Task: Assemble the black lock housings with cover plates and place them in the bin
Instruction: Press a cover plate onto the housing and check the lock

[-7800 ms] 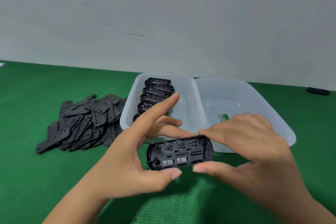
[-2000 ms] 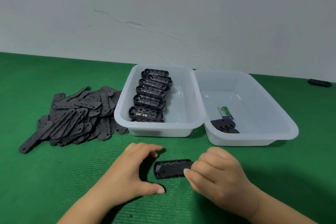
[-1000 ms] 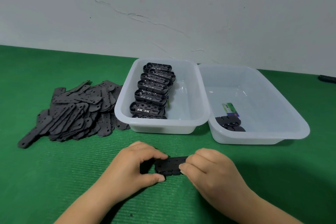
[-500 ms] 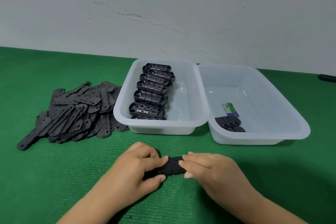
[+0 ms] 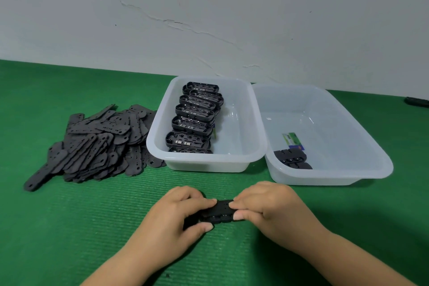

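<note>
Near the front edge of the green mat (image 5: 69, 227), both hands are pressing 1 lock housing (image 5: 219, 212) down against the surface, most likely so the mat is backing the part while its cover plate is being seated on top. The left hand (image 5: 178, 213) is curling round the housing's left end, fingertips on the top face and thumb at the near side. The right hand (image 5: 267, 206) is gripping the right end the same way, fingers bent tightly and pinching the part from above and in front. Only the middle of the housing is showing between them, so whether the plate is fully snapped home is unclear.

The pile of cover plates (image 5: 99, 141) is lying toward the mat's left edge, within easy reach. The supply tub (image 5: 255, 123), holding a row of open housings (image 5: 192, 121), is sitting just beyond the hands. The bin (image 5: 362, 146), touching it on the right, is holding 2 finished units (image 5: 291, 158) in its near left corner.
</note>
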